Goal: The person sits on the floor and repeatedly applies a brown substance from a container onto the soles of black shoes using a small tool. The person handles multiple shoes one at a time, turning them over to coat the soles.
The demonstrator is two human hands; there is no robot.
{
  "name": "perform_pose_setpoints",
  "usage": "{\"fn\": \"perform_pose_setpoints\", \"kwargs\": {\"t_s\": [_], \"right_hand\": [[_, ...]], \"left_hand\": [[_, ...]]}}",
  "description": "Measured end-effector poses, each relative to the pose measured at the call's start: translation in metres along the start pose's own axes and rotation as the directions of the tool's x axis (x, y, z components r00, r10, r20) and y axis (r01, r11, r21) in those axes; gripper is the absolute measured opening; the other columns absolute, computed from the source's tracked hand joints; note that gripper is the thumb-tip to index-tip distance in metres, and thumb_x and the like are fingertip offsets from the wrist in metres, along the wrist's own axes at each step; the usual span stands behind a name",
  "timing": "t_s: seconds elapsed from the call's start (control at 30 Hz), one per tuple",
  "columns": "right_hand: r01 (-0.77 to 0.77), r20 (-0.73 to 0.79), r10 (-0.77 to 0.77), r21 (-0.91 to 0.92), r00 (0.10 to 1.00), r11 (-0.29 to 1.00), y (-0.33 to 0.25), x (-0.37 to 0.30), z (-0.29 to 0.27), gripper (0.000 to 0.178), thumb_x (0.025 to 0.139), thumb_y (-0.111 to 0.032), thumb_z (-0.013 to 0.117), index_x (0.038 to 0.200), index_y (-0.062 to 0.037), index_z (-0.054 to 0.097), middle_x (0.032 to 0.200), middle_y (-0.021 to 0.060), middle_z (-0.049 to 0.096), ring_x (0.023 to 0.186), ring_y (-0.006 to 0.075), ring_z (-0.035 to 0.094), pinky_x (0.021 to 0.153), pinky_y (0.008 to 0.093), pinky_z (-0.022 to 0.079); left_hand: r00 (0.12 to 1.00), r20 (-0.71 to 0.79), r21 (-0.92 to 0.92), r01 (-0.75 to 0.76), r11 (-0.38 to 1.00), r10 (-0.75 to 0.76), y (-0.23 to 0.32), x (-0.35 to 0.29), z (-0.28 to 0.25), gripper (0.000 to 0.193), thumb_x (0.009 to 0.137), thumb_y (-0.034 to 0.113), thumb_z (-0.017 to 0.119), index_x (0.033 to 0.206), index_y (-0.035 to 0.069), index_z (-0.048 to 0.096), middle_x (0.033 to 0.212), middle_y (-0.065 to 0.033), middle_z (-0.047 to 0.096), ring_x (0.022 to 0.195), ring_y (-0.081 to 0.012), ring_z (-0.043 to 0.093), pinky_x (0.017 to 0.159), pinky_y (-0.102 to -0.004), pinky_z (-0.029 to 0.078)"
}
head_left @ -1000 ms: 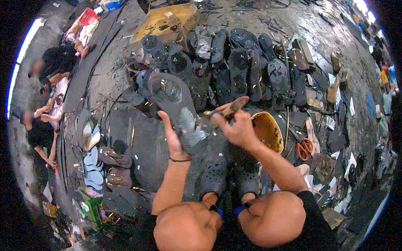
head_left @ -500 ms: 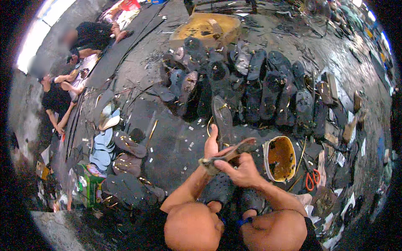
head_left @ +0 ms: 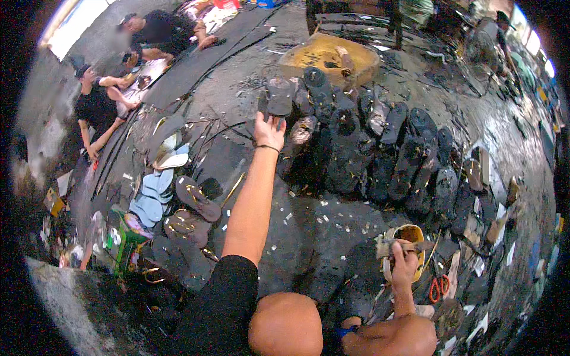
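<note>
My left arm stretches far forward. My left hand (head_left: 270, 133) is open, fingers extended, with the fingertips at the near end of a dark sandal sole (head_left: 279, 98) on the far left of a large group of dark sandals (head_left: 350, 136). Whether the fingers still bear any of its weight cannot be made out. At lower right, my right hand (head_left: 405, 264) is closed around a flat brush (head_left: 386, 245) with pale bristles. It hovers over a yellowish tub (head_left: 409, 232) whose inside is brown, partly covered by the brush and hand.
Red-handled scissors (head_left: 439, 288) lie right of the tub. On the left are blue soles (head_left: 155, 193), brown flip-flops (head_left: 196, 199) and a green box (head_left: 122, 240). A large yellow basin (head_left: 326, 56) stands behind the sandals. Two people sit at upper left; another is at upper right.
My left hand has gone from in front of my knees out to the sandals' far left, and the sole it held is no longer in its grasp. My right hand moved the brush rightward over the tub.
</note>
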State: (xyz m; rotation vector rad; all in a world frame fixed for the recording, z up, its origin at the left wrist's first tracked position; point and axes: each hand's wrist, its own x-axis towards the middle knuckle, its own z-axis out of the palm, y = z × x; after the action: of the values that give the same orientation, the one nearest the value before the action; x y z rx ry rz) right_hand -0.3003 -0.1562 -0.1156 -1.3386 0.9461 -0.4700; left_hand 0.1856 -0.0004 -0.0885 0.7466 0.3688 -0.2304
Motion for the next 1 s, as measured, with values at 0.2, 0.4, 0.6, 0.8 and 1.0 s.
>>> {"fn": "perform_pose_setpoints", "kwargs": {"t_s": [0.2, 0.4, 0.6, 0.8, 1.0], "right_hand": [[0.091, -0.244, -0.378, -0.725, 0.893, 0.683, 0.000, 0.006, -0.064, 0.027, 0.097, -0.023, 0.063, 0.111, -0.0001, 0.065, 0.103, 0.0118, 0.069, 0.092, 0.0206, 0.065, 0.085, 0.0342, 0.050], [0.246, 0.044, -0.484, -0.899, 0.874, 0.363, 0.040, 0.019, -0.115, 0.024, 0.093, -0.023, 0.065, 0.103, -0.0010, 0.066, 0.099, 0.0150, 0.068, 0.095, 0.0342, 0.065, 0.085, 0.0439, 0.048], [-0.047, -0.045, 0.016, -0.991, 0.999, 0.124, 0.036, -0.019, -0.143, 0.044, 0.086, -0.033, 0.072, 0.109, 0.0035, 0.061, 0.106, 0.0263, 0.063, 0.099, 0.0419, 0.060, 0.088, 0.0496, 0.046], [-0.064, -0.077, -0.029, -0.942, 0.997, 0.330, 0.031, -0.052, -0.164, 0.044, 0.086, -0.032, 0.072, 0.110, 0.0036, 0.061, 0.108, 0.0271, 0.063, 0.099, 0.0422, 0.060, 0.088, 0.0501, 0.046], [-0.228, -0.148, 0.216, -0.881, 0.965, 0.415, -0.066, -0.069, -0.072, 0.033, 0.086, -0.028, 0.070, 0.097, 0.0028, 0.067, 0.095, 0.0234, 0.067, 0.093, 0.0410, 0.063, 0.083, 0.0492, 0.048]], "left_hand": [[0.981, 0.116, 0.584, -0.193, 0.788, 0.154, -0.036, -0.086, -0.140, 0.036, 0.094, 0.031, 0.067, 0.121, 0.009, 0.058, 0.106, -0.0020, 0.065, 0.098, -0.0157, 0.063, 0.079, -0.0337, 0.055], [0.474, 0.169, 0.943, -0.332, -0.003, 0.864, 0.046, -0.029, -0.283, 0.064, 0.078, 0.018, 0.074, 0.131, -0.001, 0.045, 0.126, -0.0205, 0.046, 0.119, -0.0362, 0.046, 0.104, -0.0441, 0.038], [0.736, -0.155, 0.798, -0.300, 0.523, 0.659, 0.156, 0.006, -0.356, 0.050, 0.083, 0.013, 0.071, 0.126, -0.004, 0.052, 0.100, -0.0142, 0.065, 0.091, -0.0253, 0.064, 0.082, -0.0379, 0.051], [0.994, 0.087, 0.526, -0.100, 0.845, 0.063, 0.104, -0.131, -0.216, 0.022, 0.096, 0.013, 0.058, 0.108, -0.005, 0.064, 0.089, -0.0089, 0.067, 0.075, -0.0157, 0.063, 0.067, -0.0300, 0.053], [0.855, 0.433, 0.889, -0.354, 0.290, -0.285, -0.045, -0.281, -0.220, 0.030, 0.092, 0.017, 0.069, 0.116, 0.000, 0.066, 0.113, -0.0119, 0.070, 0.098, -0.0221, 0.069, 0.086, -0.0324, 0.055]]}}
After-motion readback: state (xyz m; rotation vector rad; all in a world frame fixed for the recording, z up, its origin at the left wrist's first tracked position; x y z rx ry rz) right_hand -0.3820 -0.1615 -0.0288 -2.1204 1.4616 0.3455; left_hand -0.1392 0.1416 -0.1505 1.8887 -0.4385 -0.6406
